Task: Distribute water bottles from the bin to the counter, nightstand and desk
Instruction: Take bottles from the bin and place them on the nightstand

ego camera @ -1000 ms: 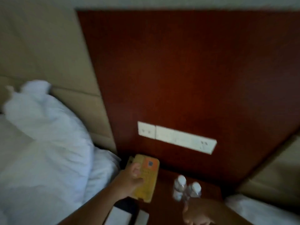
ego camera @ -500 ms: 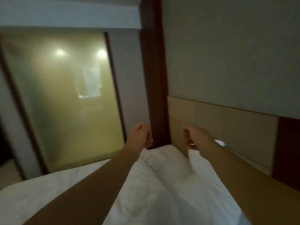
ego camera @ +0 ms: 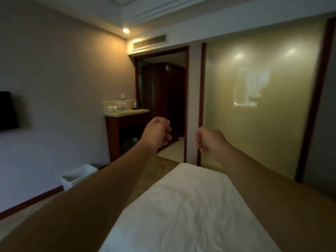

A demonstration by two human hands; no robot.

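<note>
No water bottle shows in the head view. My left hand (ego camera: 157,134) and my right hand (ego camera: 211,140) are both raised in front of me over the bed, fingers curled in, holding nothing. The counter (ego camera: 135,111) stands against the far wall left of the doorway, carrying a kettle (ego camera: 135,104) and a tray with cups (ego camera: 116,108). A white bin (ego camera: 78,176) sits on the floor below and left of the counter, partly hidden by my left forearm; its contents cannot be seen.
A bed with a white sheet (ego camera: 190,206) stretches ahead under my arms. A dark doorway (ego camera: 163,106) opens behind the counter. A frosted glass wall (ego camera: 254,106) fills the right side. A dark screen (ego camera: 7,110) hangs on the left wall.
The view has swung left from the nightstand with two bottles, past the headboard, to the room's far side. My left hand let go of the yellow card; both hands now hold nothing.
</note>
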